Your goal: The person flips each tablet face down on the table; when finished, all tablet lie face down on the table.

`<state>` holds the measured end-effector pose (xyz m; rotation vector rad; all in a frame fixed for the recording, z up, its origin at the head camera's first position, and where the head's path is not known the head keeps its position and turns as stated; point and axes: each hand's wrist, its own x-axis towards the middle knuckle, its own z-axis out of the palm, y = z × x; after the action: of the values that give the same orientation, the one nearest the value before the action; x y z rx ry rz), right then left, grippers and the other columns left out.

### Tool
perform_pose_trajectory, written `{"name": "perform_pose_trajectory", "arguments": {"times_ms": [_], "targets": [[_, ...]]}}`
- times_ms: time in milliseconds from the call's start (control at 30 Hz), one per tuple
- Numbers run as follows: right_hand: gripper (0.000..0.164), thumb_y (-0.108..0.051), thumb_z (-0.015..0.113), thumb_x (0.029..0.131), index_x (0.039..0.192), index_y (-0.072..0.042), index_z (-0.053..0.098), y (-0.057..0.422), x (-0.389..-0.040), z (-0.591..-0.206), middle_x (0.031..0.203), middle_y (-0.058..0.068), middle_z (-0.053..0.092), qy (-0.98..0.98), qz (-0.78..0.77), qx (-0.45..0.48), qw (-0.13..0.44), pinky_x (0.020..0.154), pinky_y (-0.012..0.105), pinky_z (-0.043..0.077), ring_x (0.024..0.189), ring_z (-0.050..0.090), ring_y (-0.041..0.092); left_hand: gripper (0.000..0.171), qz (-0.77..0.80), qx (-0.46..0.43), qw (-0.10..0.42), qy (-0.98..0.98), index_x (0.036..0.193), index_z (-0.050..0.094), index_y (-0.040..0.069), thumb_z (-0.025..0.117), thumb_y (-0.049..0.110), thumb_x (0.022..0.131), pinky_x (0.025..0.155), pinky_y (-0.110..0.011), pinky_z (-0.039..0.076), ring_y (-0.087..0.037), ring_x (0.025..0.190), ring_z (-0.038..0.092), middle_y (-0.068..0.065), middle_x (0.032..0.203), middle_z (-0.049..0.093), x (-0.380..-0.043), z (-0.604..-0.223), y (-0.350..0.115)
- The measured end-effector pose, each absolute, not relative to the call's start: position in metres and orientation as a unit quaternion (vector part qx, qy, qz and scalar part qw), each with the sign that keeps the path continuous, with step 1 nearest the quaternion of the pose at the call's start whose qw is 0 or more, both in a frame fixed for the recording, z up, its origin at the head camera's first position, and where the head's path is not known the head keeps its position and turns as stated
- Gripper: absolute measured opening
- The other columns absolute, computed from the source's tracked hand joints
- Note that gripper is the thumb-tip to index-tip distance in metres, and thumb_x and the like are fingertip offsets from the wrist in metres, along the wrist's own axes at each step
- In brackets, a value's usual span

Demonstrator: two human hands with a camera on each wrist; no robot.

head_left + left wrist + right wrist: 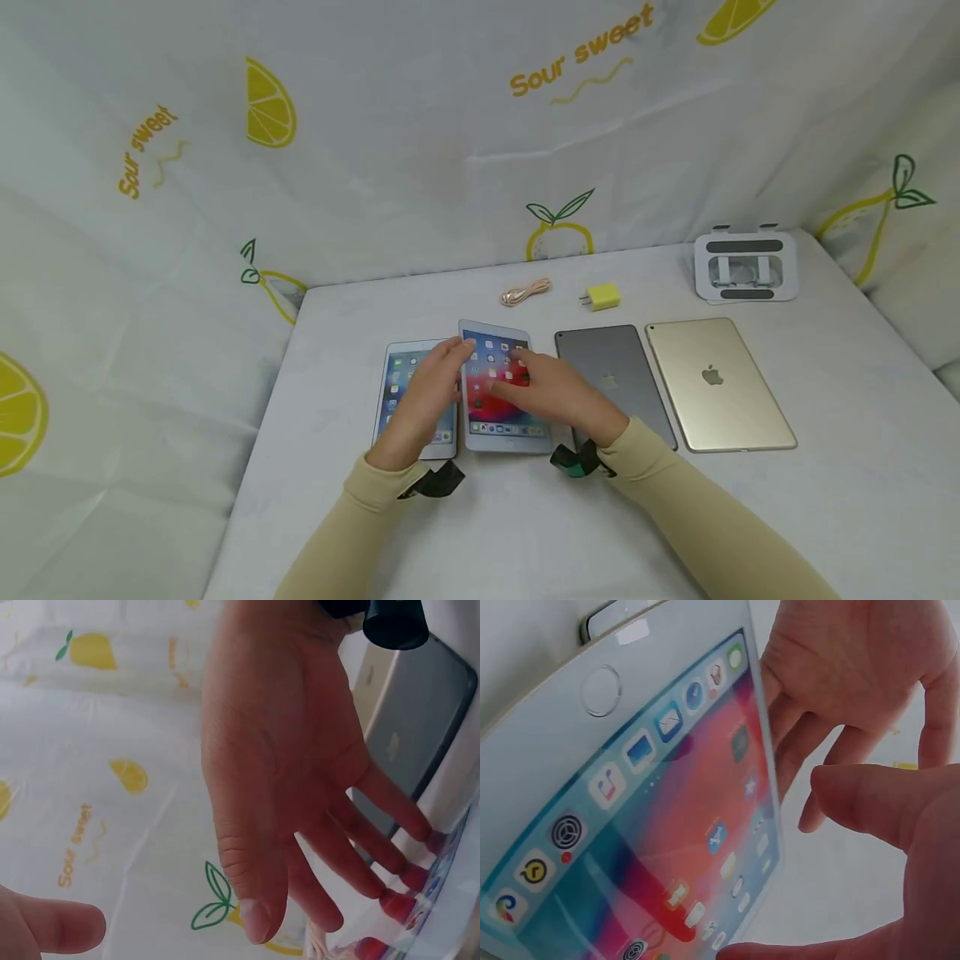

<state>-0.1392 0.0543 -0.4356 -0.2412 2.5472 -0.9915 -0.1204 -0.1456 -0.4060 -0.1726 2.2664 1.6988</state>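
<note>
A white tablet (495,375) with a lit red-and-blue screen lies face up between both hands. My left hand (427,396) reaches over a second white tablet (401,367) to the first one's left edge. In the right wrist view, the left hand (855,667) has extended fingers passing behind the tablet's edge (761,712), their tips partly hidden; its thumb stands apart. My right hand (562,392) hovers low over the lit screen. Its fingers (326,862) spread loosely in the left wrist view, tips at the screen; contact is hard to tell.
Right of the hands, a grey tablet (611,367) and a gold tablet (720,383) lie face down. Behind are a coiled cable (527,292), a yellow charger plug (602,297) and a white folding stand (746,267). A lemon-print cloth (405,167) hangs at the back.
</note>
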Motion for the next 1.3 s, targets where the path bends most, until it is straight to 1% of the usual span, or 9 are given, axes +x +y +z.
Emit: {"name": "perform_pose_trajectory", "arguments": {"times_ms": [100,167,333,400,500,700,967,1133,1300], "targets": [[0.092,-0.066,0.064,0.098,0.165,-0.007,0.042,0.054,-0.139,-0.435,0.16,0.022,0.056,0.901,-0.372,-0.087,0.205,0.105,0.064,0.059,0.142,0.059,0.043,0.074,0.601,-0.054,0.14,0.785,0.168,0.037,0.013,0.052,0.057,0.109,0.122,-0.062,0.046,-0.042,0.15,0.048,-0.011,0.172,0.04,-0.118,-0.405,-0.145],[0.093,-0.068,0.064,0.098,0.165,-0.008,0.042,0.054,-0.139,-0.434,0.159,0.021,0.057,0.894,-0.387,-0.087,0.21,0.106,0.063,0.059,0.14,0.06,0.042,0.073,0.608,-0.049,0.133,0.781,0.168,0.037,0.014,0.052,0.056,0.109,0.122,-0.062,0.046,-0.041,0.148,0.049,-0.011,0.171,0.041,-0.118,-0.404,-0.145],[0.095,-0.071,0.063,0.098,0.166,-0.009,0.04,0.053,-0.139,-0.434,0.152,0.021,0.062,0.877,-0.418,-0.081,0.223,0.107,0.061,0.059,0.133,0.064,0.038,0.07,0.632,-0.041,0.123,0.764,0.167,0.039,0.016,0.052,0.055,0.11,0.12,-0.056,0.05,-0.037,0.14,0.054,-0.009,0.167,0.046,-0.115,-0.402,-0.145],[0.096,-0.073,0.062,0.097,0.167,-0.01,0.039,0.052,-0.139,-0.433,0.151,0.021,0.063,0.873,-0.425,-0.077,0.227,0.107,0.062,0.058,0.132,0.065,0.037,0.07,0.641,-0.041,0.121,0.757,0.166,0.041,0.017,0.053,0.055,0.109,0.119,-0.054,0.051,-0.035,0.139,0.056,-0.007,0.166,0.047,-0.115,-0.4,-0.144],[0.098,-0.075,0.061,0.097,0.168,-0.011,0.038,0.051,-0.138,-0.432,0.152,0.021,0.062,0.864,-0.44,-0.077,0.233,0.109,0.064,0.056,0.134,0.064,0.038,0.068,0.651,-0.03,0.115,0.75,0.165,0.042,0.015,0.054,0.053,0.11,0.118,-0.051,0.053,-0.034,0.138,0.058,-0.008,0.165,0.049,-0.114,-0.399,-0.143],[0.096,-0.069,0.06,0.101,0.169,-0.007,0.033,0.052,-0.139,-0.432,0.156,0.021,0.058,0.834,-0.486,-0.093,0.246,0.115,0.069,0.049,0.14,0.06,0.041,0.066,0.658,-0.01,0.1,0.746,0.164,0.044,0.013,0.053,0.051,0.111,0.114,-0.047,0.056,-0.032,0.133,0.064,-0.01,0.161,0.052,-0.112,-0.397,-0.143],[0.093,-0.065,0.061,0.102,0.169,-0.008,0.032,0.05,-0.141,-0.437,0.16,0.023,0.054,0.814,-0.515,-0.081,0.255,0.119,0.068,0.046,0.139,0.062,0.038,0.064,0.656,0.005,0.092,0.749,0.162,0.048,0.012,0.053,0.05,0.111,0.115,-0.048,0.056,-0.034,0.134,0.063,-0.012,0.159,0.055,-0.112,-0.395,-0.142],[0.09,-0.06,0.062,0.103,0.169,-0.006,0.031,0.049,-0.14,-0.439,0.157,0.023,0.057,0.788,-0.55,-0.093,0.261,0.122,0.064,0.045,0.134,0.068,0.034,0.063,0.656,0.001,0.093,0.749,0.161,0.049,0.012,0.054,0.049,0.111,0.116,-0.048,0.055,-0.035,0.136,0.061,-0.01,0.162,0.052,-0.112,-0.396,-0.141],[0.088,-0.055,0.061,0.105,0.168,-0.004,0.03,0.048,-0.139,-0.439,0.154,0.023,0.06,0.763,-0.579,-0.104,0.267,0.119,0.057,0.051,0.131,0.07,0.034,0.063,0.657,0.0,0.095,0.748,0.161,0.049,0.013,0.055,0.049,0.111,0.115,-0.048,0.056,-0.034,0.137,0.06,-0.009,0.162,0.051,-0.112,-0.396,-0.142]]}}
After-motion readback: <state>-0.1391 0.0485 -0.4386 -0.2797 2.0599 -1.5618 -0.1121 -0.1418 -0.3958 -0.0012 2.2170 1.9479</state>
